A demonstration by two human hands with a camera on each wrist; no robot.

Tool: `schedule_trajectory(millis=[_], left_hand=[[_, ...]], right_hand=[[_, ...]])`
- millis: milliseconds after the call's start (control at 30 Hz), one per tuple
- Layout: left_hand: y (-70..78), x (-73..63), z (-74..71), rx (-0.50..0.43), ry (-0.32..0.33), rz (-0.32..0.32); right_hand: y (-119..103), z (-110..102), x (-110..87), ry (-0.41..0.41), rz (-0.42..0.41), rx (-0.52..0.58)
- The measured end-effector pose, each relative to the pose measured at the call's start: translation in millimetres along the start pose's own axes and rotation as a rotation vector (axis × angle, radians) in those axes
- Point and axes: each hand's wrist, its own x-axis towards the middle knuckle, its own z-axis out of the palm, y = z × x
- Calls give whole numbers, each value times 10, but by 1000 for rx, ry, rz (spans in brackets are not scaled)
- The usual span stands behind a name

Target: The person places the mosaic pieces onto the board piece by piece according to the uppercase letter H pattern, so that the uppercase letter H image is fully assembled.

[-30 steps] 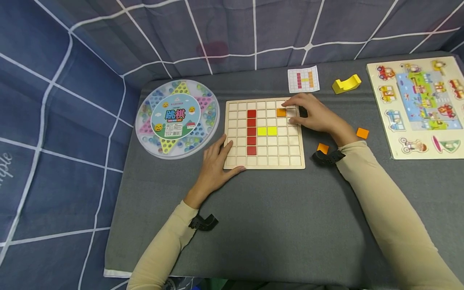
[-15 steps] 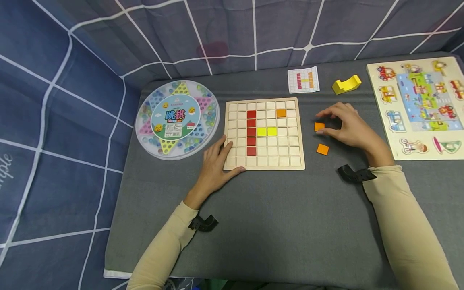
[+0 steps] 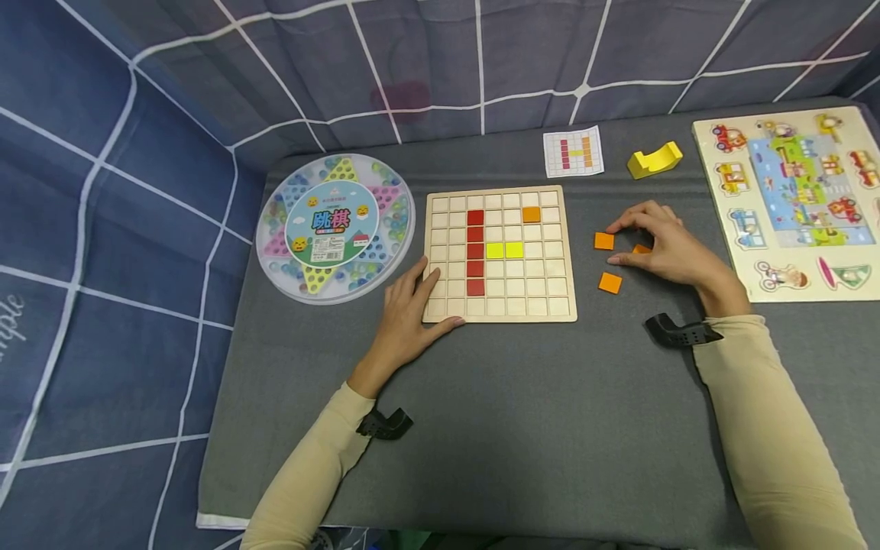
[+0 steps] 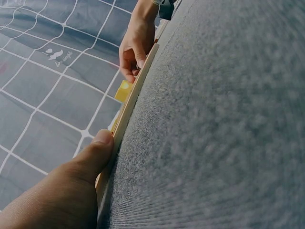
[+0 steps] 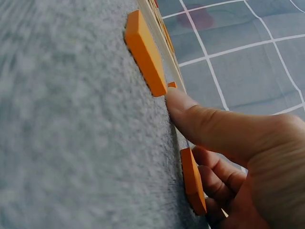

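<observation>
A wooden grid board (image 3: pixel 495 306) lies on the table, with a column of several red tiles (image 3: pixel 475 249), two yellow tiles (image 3: pixel 504 250) and one orange tile (image 3: pixel 532 215). My left hand (image 3: pixel 409 317) rests along its lower left corner, fingers spread, thumb on the front edge. Right of the board, my right hand (image 3: pixel 670 248) hovers low, thumb and fingertips apart near a loose orange tile (image 3: pixel 603 241). Another orange tile (image 5: pixel 193 181) lies under that hand, partly hidden in the head view. A third loose orange tile (image 3: pixel 609 283) lies nearer me. The right wrist view shows the thumb (image 5: pixel 181 107) close to the tiles.
A small printed pattern card (image 3: pixel 574 151) and a yellow curved block (image 3: pixel 655 160) lie behind. At the left sits a round Chinese checkers box (image 3: pixel 333 221); at the right, a wooden vehicle puzzle (image 3: pixel 787 263). A checked blue cloth (image 3: pixel 440 69) hangs behind.
My right hand has left the board's upper right, where it was beside the orange tile, and moved right to the loose orange tiles. My left hand has stayed on the board.
</observation>
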Motion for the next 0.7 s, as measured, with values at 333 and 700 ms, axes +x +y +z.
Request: schedule_trajectory(millis=[333,700], left_hand=[[-6,-2,7,1,7,4],[-3,3,10,-4,4,-3]], right_hand=[[14,21,11,17,-7,9],[7,50,28,29,11,-3]])
